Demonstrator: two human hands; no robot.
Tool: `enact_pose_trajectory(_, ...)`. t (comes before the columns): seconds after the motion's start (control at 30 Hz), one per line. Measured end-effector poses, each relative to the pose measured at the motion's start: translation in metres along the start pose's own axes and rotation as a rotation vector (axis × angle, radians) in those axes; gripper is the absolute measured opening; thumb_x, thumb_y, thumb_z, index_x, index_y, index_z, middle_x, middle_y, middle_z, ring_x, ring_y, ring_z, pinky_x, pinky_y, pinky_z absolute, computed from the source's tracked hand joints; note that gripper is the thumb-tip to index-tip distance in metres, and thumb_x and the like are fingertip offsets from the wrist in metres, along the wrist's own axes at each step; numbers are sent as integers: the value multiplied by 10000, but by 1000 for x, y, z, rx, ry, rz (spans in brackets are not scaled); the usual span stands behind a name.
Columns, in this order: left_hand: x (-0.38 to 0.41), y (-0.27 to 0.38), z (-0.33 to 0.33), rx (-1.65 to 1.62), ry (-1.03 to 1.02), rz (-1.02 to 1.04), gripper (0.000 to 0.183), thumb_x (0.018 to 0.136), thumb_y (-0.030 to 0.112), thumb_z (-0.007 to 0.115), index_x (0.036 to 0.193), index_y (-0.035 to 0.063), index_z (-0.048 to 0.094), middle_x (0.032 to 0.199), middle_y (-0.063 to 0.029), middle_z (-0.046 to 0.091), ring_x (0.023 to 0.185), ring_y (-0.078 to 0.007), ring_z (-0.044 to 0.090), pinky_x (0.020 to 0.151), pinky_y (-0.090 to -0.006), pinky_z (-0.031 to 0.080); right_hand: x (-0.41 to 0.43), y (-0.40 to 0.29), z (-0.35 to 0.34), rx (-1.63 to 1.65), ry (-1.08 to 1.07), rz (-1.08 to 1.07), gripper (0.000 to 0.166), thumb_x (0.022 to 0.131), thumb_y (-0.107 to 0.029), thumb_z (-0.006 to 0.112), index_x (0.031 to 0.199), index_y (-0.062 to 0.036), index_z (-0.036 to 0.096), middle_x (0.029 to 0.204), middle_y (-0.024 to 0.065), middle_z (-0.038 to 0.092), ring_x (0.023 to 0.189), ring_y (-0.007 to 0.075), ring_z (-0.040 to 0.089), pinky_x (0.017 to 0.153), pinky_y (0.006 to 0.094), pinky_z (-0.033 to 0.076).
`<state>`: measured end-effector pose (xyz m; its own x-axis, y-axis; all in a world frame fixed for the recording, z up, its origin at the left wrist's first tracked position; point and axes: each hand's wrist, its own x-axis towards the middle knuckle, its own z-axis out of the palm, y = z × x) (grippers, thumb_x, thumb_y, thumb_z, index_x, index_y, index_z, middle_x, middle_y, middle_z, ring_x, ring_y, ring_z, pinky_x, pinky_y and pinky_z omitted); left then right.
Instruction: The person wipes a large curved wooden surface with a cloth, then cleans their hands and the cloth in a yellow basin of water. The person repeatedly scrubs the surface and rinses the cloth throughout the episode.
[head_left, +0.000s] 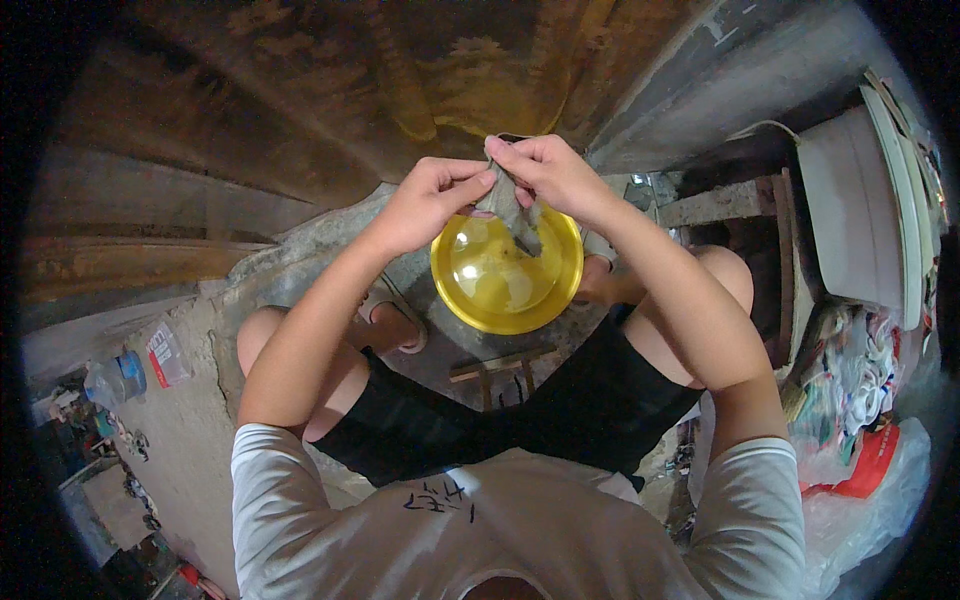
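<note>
A small grey cloth item (512, 206), possibly a sock, hangs between my two hands. My left hand (441, 196) pinches its left edge between thumb and fingers. Higher up, my right hand (544, 166) grips the top of the cloth. The lower end dangles over a yellow basin (510, 322), which stands on the floor between my feet. Water with bright reflections lies in the basin. Whether the cloth's tip touches the water I cannot tell.
Part of a wooden stool (502, 364) shows between my thighs. Old brown wooden panels (337, 97) rise ahead. At the right are a white appliance or box (855, 210) and plastic bags (862, 487). A plastic bottle (116, 379) lies at the left.
</note>
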<state>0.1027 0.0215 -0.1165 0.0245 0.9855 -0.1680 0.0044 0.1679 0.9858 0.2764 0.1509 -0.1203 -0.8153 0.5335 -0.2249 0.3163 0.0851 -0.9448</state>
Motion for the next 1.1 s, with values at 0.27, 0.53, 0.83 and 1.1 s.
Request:
enact_pose_trajectory(0.27, 0, -6, -11, -242, -112, -73, 340, 1096, 225, 530, 1262, -26, 688, 1145, -77, 717, 1058, -147, 685, 941, -322, 607, 3, 1, -2, 20, -86, 53, 545, 996, -527, 663, 683, -81, 659, 613, -27, 566, 576, 61, 513, 553, 236, 392)
enact_pose_trajectory(0.53, -3, 4, -1, -69, -38, -100, 334, 1096, 202, 524, 1312, -21, 650, 1152, -67, 712, 1003, -122, 693, 906, -282, 605, -2, -9, -3, -68, -70, 51, 580, 955, -507, 731, 576, -104, 555, 577, -16, 544, 553, 61, 501, 531, 240, 372)
enact_pose_trajectory(0.83, 0, 2, -7, -43, 62, -51, 265, 1079, 237, 553, 1189, 33, 683, 1029, 16, 684, 923, -75, 639, 842, -280, 579, 3, 0, -3, -43, -76, -74, 570, 961, -515, 697, 661, -40, 602, 587, 14, 544, 559, 96, 506, 529, 308, 416)
enact_pose_trajectory(1.1, 7, 8, -37, -81, 258, -126, 223, 1036, 306, 625, 1040, 89, 675, 883, 64, 629, 804, -52, 569, 725, -247, 495, -9, -14, -63, -313, -178, -152, 210, 894, -148, 648, 754, -2, 588, 685, -30, 533, 669, 67, 495, 622, 272, 427)
